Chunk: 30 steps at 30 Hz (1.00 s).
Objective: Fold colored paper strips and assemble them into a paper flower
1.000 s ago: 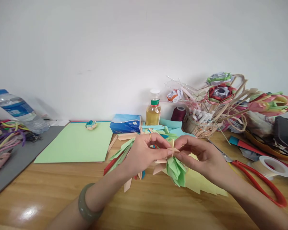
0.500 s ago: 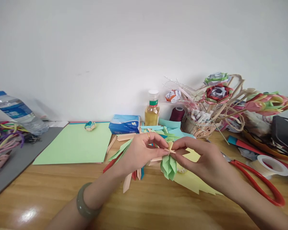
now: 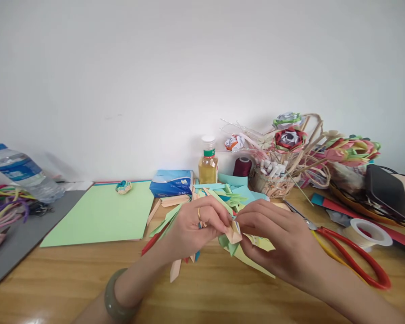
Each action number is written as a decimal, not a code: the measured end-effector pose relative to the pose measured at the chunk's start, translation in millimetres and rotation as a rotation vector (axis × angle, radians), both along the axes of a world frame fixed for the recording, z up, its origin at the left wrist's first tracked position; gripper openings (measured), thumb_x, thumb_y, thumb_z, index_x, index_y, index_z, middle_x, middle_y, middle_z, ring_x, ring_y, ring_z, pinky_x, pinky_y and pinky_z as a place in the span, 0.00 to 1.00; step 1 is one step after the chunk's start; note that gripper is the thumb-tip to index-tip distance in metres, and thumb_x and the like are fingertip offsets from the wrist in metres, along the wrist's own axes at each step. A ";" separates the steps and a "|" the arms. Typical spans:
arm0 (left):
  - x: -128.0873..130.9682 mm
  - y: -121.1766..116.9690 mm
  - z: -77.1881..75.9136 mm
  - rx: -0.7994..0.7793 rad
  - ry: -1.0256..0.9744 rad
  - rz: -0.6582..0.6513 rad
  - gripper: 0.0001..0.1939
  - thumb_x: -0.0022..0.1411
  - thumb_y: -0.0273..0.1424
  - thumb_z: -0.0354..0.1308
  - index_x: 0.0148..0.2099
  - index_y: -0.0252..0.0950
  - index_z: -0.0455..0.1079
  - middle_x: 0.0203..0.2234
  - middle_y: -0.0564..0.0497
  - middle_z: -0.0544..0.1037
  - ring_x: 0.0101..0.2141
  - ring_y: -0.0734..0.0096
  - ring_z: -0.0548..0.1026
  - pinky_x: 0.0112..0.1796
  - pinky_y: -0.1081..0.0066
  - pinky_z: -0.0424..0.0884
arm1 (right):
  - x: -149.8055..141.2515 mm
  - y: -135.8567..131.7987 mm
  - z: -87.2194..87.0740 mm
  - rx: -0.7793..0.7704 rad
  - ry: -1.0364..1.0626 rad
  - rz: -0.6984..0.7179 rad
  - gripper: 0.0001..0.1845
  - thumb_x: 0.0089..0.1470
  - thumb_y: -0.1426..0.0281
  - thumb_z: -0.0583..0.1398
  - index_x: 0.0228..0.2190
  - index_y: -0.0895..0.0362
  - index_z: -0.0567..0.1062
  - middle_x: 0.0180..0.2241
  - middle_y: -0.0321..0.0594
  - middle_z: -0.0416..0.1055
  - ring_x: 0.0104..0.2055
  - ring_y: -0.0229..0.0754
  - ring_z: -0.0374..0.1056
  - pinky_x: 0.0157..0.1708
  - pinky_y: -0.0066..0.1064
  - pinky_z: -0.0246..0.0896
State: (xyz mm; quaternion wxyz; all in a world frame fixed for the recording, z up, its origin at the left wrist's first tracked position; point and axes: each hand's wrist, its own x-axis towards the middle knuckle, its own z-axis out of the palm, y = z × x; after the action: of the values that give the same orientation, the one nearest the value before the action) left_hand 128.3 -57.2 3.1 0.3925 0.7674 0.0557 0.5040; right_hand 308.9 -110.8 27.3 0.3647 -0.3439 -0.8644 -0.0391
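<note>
Between both hands is a folded paper flower [image 3: 234, 232], with a peach folded piece on top and green petals hanging below. My left hand [image 3: 200, 220], a ring on one finger, pinches it from the left. From the right, the closed fingers and thumb of my right hand [image 3: 276, 234] grip its peach part; they cover some of the flower. Beneath the hands lie yellow paper [image 3: 256, 263] and a heap of folded paper strips [image 3: 175, 270] in peach, green, red and blue.
Red-handled scissors [image 3: 354, 256] and a ribbon roll [image 3: 371, 234] lie on the right. Behind stand a tissue pack [image 3: 172, 183], an oil-coloured bottle [image 3: 208, 164] and a basket of paper flowers [image 3: 273, 184]. Green paper sheets [image 3: 101, 216] and a water bottle [image 3: 25, 173] are leftward.
The flower has been turned so its peach piece faces me and the green petals are more hidden. My right hand's fingers have come over it. The view has tilted up and shifted right.
</note>
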 end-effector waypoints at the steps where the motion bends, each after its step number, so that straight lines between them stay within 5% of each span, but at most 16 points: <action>1: 0.2 0.1 -0.7 0.007 -0.001 -0.003 0.08 0.55 0.18 0.55 0.29 0.35 0.69 0.28 0.50 0.72 0.33 0.73 0.73 0.34 0.70 0.70 | -0.1 0.1 -0.5 0.012 -0.003 0.001 0.07 0.49 0.79 0.56 0.31 0.56 0.67 0.26 0.37 0.69 0.30 0.38 0.64 0.28 0.30 0.60; 8: 0.0 -4.0 9.3 -0.111 0.197 0.162 0.07 0.53 0.19 0.56 0.32 0.35 0.70 0.28 0.51 0.74 0.33 0.73 0.72 0.35 0.72 0.68 | 3.1 6.8 -5.4 0.080 -0.018 -0.016 0.06 0.51 0.79 0.55 0.30 0.57 0.67 0.25 0.37 0.69 0.29 0.37 0.64 0.27 0.29 0.59; 15: -2.1 -5.6 18.0 -0.297 0.469 0.287 0.04 0.52 0.21 0.56 0.29 0.34 0.70 0.25 0.54 0.73 0.27 0.77 0.69 0.28 0.77 0.64 | 5.4 14.0 -13.2 -0.137 -0.001 -0.001 0.04 0.55 0.76 0.55 0.31 0.57 0.68 0.27 0.37 0.70 0.29 0.36 0.65 0.27 0.27 0.59; 30: 5.0 -9.0 6.7 -0.348 0.360 0.355 0.03 0.53 0.25 0.55 0.27 0.33 0.69 0.25 0.52 0.71 0.27 0.77 0.69 0.27 0.77 0.66 | 6.0 17.3 -8.6 -0.313 0.077 -0.063 0.05 0.55 0.73 0.55 0.29 0.55 0.71 0.26 0.34 0.71 0.27 0.34 0.67 0.27 0.24 0.61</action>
State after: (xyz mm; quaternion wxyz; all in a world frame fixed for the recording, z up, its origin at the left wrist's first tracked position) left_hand 133.3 -66.2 9.8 0.4075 0.7439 0.3431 0.4035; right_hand 314.9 -93.5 18.7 0.3379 -0.4248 -0.8341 0.0979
